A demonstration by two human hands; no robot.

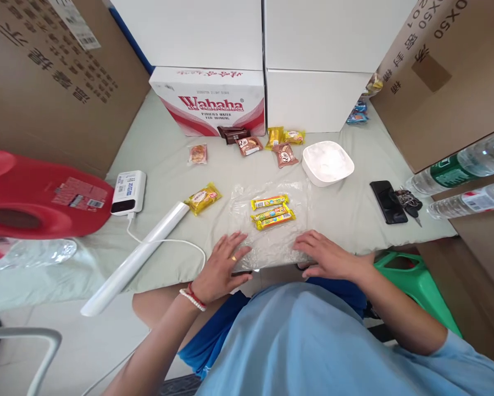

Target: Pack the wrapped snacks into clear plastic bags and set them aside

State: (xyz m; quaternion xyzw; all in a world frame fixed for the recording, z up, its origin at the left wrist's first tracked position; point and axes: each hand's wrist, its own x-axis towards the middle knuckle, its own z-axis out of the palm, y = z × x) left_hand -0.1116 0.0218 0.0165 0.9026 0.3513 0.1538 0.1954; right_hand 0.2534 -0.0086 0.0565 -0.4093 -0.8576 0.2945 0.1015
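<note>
A sheet of clear plastic wrap (238, 212) lies spread at the front of the table. On its middle sit several yellow candy sticks (271, 212) in printed wrappers. My left hand (222, 263) rests on the sheet's front left corner, fingers apart, with a ring on one finger and bracelets at the wrist. Over at the front right corner, my right hand (325, 254) lies with its fingers stretched out on the plastic. Neither hand holds anything. A yellow snack packet (203, 198) is beyond my left hand.
A white roll (135, 261), a power bank (128, 191) with a cable and a red jug (44, 195) are on the left. Behind stand a Wahaha carton (214, 102), small snacks (249, 146) and a white bowl (328, 163). At right are a phone (388, 202), keys (409, 202) and bottles (469, 201).
</note>
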